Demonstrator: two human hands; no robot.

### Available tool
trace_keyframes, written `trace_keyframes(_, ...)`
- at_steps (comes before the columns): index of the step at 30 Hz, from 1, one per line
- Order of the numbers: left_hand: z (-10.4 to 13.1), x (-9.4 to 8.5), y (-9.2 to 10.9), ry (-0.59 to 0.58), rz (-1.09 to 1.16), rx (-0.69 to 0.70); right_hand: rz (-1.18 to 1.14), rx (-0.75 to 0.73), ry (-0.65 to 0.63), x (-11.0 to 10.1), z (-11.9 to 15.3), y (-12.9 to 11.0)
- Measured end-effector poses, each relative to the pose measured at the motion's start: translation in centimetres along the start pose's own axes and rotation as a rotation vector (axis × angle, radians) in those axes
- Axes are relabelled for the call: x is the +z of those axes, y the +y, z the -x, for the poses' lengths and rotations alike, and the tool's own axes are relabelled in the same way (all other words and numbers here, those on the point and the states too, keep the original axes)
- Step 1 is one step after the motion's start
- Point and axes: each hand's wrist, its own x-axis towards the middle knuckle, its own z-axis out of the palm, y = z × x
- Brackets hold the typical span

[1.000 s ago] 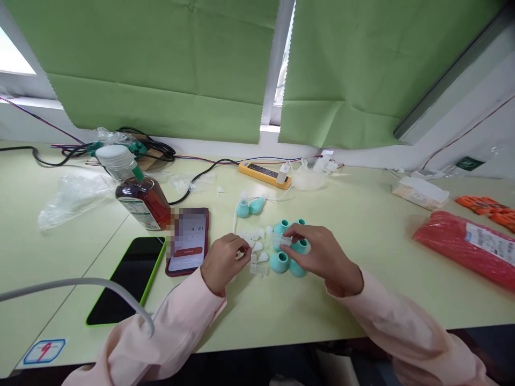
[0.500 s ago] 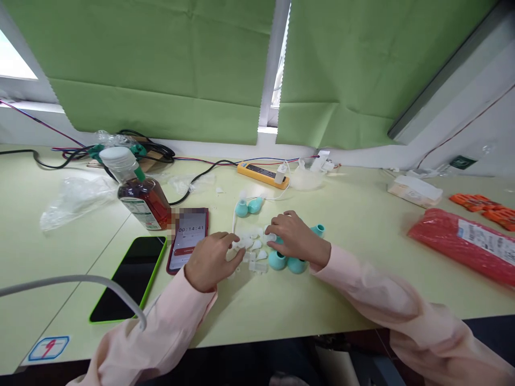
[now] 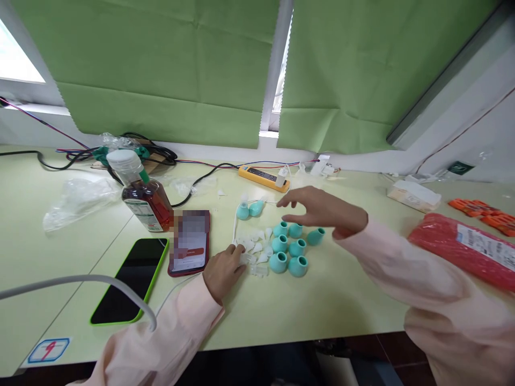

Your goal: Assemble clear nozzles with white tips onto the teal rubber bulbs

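Note:
My left hand (image 3: 225, 272) rests low at the near left of a pile of small white and clear parts. Its thumb and fingertips close around a clear plastic piece (image 3: 246, 259). White pointed tips (image 3: 257, 246) lie spread beside it, with another clear piece (image 3: 258, 270) close to the hand. Raised above the table, my right hand (image 3: 322, 208) has its fingers apart and holds nothing. Beneath and in front of it stand several teal rubber bulbs (image 3: 279, 244) in rows, openings up; one bulb (image 3: 316, 236) leans at the right.
Two teal bulbs with clear tops (image 3: 243, 210) lie farther back by a white cable. A yellow power strip (image 3: 263, 178) is behind them. To the left are a red-cased phone (image 3: 189, 244), a green-edged phone (image 3: 131, 281) and a bottle (image 3: 147, 201). A red package (image 3: 462, 249) lies right.
My right hand has lifted away from the parts and bulbs, up and to the right, uncovering the bulbs. My left hand has moved slightly right and down, its fingers closing on a clear piece.

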Motion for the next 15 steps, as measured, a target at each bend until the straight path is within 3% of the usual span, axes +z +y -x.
trace_keyframes(3,0.1,0.5,-0.1,0.063,-0.007,-0.003,-0.085,-0.038,-0.003,0.4,-3.3,1.5)
trace_keyframes(6,0.1,0.8,-0.3,0.104,-0.008,-0.001,-0.135,0.048,0.091,3.2,-6.2,1.7)
trace_keyframes(10,0.2,1.0,-0.5,0.176,-0.018,0.016,-0.168,0.078,0.208,6.8,-7.5,0.4)
trace_keyframes(12,0.3,1.0,-0.6,0.247,-0.025,0.026,-0.189,0.079,0.254,7.1,-7.6,0.0)
trace_keyframes(15,0.6,0.8,-0.6,0.428,0.031,0.058,-0.21,0.066,0.248,4.8,-7.4,0.0)
